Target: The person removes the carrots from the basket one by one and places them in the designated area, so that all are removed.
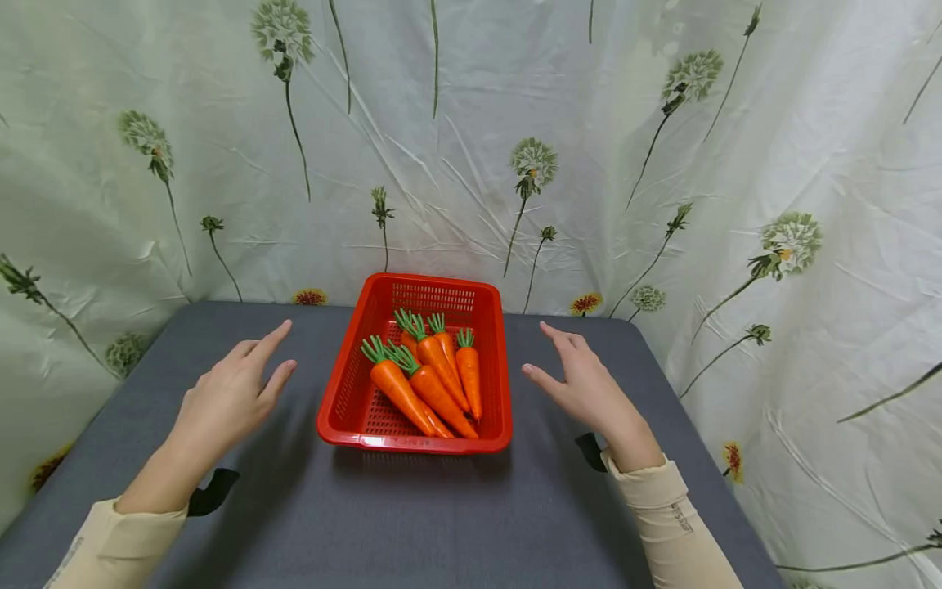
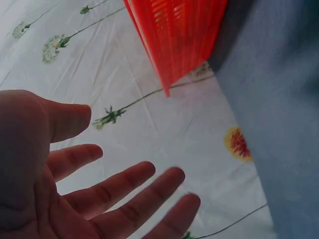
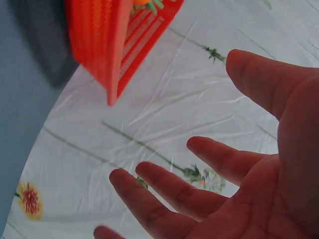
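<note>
A red plastic basket (image 1: 346,393) with slotted walls stands toward the back of the table, and several orange carrots (image 1: 434,388) with green tops lie in it. To its left my left hand (image 1: 228,397) hovers with fingers spread, apart from the basket. On the other side my right hand (image 1: 589,388) is held over the table in the same way, also touching nothing. Both wrist views show the palms bare, with the basket's outer wall (image 2: 179,40) beyond the left fingers and its corner (image 3: 97,45) beyond the right ones.
The table (image 1: 456,523) is covered in dark grey cloth. Behind it and along its sides hangs a pale curtain (image 1: 456,164) printed with dandelions, close to the basket's back rim. Black straps show at both wrists.
</note>
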### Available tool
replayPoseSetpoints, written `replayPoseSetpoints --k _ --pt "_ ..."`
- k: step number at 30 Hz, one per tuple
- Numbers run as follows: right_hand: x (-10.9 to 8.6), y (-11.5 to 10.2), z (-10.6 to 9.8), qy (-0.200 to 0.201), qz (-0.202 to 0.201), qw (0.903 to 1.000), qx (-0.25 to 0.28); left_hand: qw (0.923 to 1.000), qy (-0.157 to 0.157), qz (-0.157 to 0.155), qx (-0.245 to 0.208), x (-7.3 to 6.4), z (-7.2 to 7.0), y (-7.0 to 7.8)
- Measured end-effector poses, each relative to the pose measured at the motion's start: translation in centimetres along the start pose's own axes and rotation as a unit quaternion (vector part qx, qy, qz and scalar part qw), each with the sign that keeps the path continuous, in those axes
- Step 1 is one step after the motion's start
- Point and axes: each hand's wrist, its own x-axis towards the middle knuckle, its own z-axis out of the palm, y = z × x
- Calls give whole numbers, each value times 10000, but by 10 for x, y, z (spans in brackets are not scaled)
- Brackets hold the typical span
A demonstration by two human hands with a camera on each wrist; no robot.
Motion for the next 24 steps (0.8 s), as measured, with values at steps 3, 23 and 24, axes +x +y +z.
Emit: replayPoseSetpoints --k 3,23,24 --pt "6 -6 1 -185 -35 9997 138 9997 29 44 -250 0 4 -2" --pt "33 -32 19 -863 -430 9935 606 9715 -884 22 -2199 -3 35 -13" --pt "34 -33 20 -895 -458 9929 640 9666 -978 -31 -2368 -3 36 -13"
